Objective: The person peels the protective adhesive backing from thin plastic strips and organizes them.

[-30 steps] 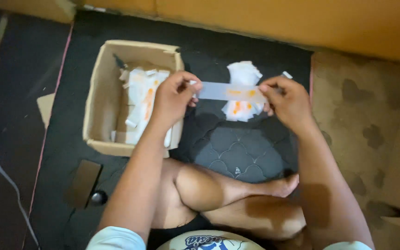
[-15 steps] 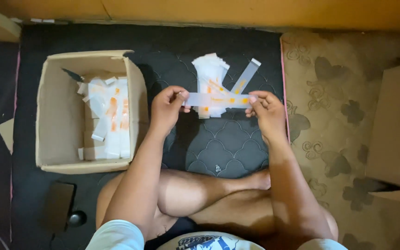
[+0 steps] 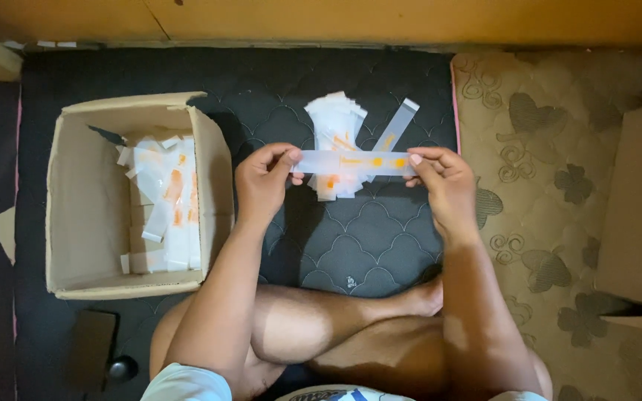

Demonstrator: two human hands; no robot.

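A long clear packet strip (image 3: 352, 162) with orange marks is stretched between the left hand (image 3: 264, 182) and right hand (image 3: 443, 178). Similar packets pile (image 3: 334, 134) behind it; more fill an open cardboard box (image 3: 76, 200) left.

A long translucent plastic strip (image 3: 352, 162) is stretched level between the left hand (image 3: 263, 180) and the right hand (image 3: 440, 178), each pinching one end, above the dark quilted mattress (image 3: 336, 245). Directly under and just beyond the strip lies a loose pile of similar white strips (image 3: 334, 126) on the mattress, with one single strip (image 3: 397, 125) lying slantwise at its right. To the left stands an open brown cardboard box (image 3: 76, 215), with more strips (image 3: 165, 208) heaped in its right half. Right of the mattress lies a patterned beige mattress (image 3: 529, 223), and a second cardboard box (image 3: 640, 215) sits at the far right edge. A dark flat phone (image 3: 92, 349) lies near the box's near side.
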